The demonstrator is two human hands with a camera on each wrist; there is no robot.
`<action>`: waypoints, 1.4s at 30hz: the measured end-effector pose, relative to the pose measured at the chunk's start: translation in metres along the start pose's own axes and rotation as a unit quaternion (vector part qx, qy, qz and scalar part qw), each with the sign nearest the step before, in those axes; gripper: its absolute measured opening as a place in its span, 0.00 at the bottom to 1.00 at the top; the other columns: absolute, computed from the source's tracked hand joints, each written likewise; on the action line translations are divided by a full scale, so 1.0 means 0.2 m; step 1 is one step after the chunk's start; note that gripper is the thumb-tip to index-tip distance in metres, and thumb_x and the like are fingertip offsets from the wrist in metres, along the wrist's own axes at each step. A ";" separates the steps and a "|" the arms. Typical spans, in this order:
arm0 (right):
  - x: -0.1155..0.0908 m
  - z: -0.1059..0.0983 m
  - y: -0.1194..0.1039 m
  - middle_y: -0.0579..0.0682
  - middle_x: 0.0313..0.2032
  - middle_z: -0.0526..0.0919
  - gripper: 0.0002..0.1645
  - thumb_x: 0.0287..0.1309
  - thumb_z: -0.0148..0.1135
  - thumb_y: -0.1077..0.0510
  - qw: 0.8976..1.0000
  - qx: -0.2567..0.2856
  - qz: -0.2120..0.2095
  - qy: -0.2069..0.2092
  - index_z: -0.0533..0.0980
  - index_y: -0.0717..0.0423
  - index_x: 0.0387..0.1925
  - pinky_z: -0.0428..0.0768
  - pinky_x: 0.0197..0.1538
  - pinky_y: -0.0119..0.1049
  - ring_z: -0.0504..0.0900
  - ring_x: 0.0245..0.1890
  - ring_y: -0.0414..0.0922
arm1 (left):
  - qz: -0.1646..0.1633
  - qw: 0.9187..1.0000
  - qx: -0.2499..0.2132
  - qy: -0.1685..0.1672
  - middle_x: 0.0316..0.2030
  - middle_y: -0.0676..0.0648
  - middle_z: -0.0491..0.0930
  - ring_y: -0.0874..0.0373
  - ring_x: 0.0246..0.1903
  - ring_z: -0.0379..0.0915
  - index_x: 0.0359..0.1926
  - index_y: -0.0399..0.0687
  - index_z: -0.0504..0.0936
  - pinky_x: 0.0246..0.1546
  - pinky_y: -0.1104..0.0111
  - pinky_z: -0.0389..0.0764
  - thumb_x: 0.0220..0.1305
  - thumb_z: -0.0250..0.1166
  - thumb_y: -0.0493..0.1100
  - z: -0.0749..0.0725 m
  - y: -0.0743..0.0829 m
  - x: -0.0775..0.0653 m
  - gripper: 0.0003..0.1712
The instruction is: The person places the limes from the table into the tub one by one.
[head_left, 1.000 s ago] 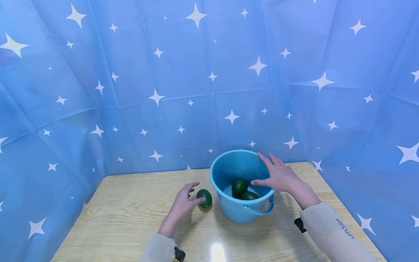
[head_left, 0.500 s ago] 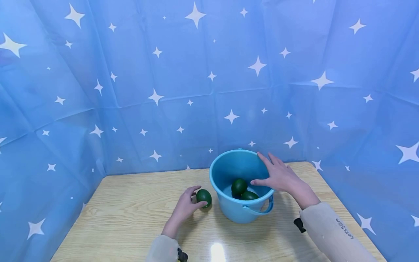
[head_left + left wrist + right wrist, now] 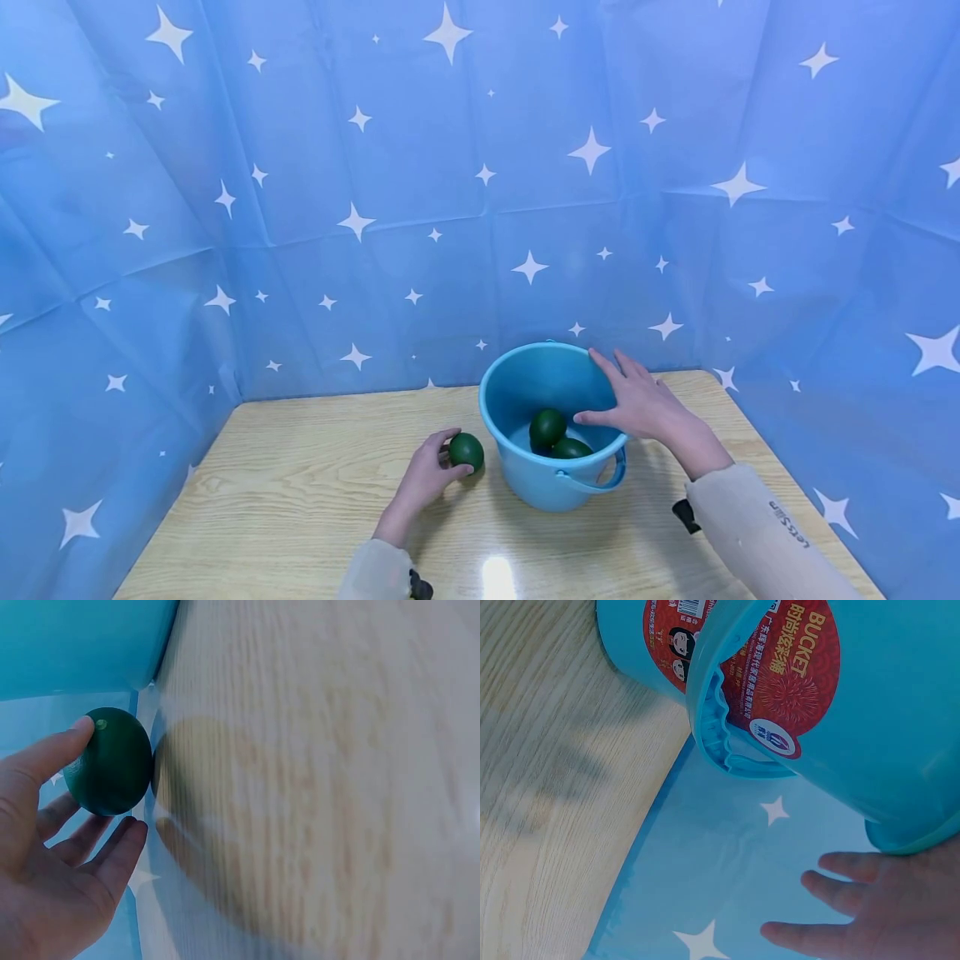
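Note:
A dark green, smooth avocado (image 3: 467,451) with a small pale stem nub lies on the table, left of the light blue bucket (image 3: 534,485). My left hand (image 3: 426,477) pinches it from the left: the thumb presses near the nub and the index finger reaches behind, while the other fingers stay loose, as the left wrist view shows. Two more avocados (image 3: 547,427) lie at the bottom of the bucket. Across the bucket's right rim rests my right hand (image 3: 647,404), fingers spread and fairly straight, the thumb over the inside. In the right wrist view the thumb is hidden.
The bucket's handle (image 3: 600,483) hangs down at its front right, and a red label (image 3: 787,682) is on its outer wall. Under everything is a light wooden table (image 3: 300,492). A blue starred cloth (image 3: 420,183) closes off the back and both sides.
My left hand has moved slightly right and closed its thumb and index finger about the avocado, which has barely shifted. The right hand and the bucket have stayed in place.

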State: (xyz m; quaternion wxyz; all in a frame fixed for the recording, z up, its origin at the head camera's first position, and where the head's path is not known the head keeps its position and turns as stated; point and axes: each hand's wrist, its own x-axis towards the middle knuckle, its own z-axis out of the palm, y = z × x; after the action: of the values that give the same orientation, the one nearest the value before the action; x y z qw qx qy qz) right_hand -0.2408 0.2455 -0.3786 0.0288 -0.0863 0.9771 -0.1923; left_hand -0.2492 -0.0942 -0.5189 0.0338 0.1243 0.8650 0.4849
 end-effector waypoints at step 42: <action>-0.01 -0.01 -0.02 0.74 0.75 0.46 0.68 0.50 0.66 0.26 1.000 -0.009 -0.006 -0.002 0.46 0.54 0.79 0.55 0.63 0.82 0.49 0.71 0.78 | -0.048 0.999 -0.001 0.021 0.63 0.35 0.73 0.38 0.57 0.77 0.64 0.41 0.74 0.57 0.48 0.82 0.55 0.75 0.37 0.01 0.05 0.04 0.35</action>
State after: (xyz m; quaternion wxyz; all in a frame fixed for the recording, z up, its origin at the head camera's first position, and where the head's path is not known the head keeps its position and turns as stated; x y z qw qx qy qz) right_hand -0.2392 0.2431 -0.3751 0.0288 -0.0922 0.9782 -0.1837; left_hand -0.2536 -0.0849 -0.5109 0.0385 0.0724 0.8700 0.4861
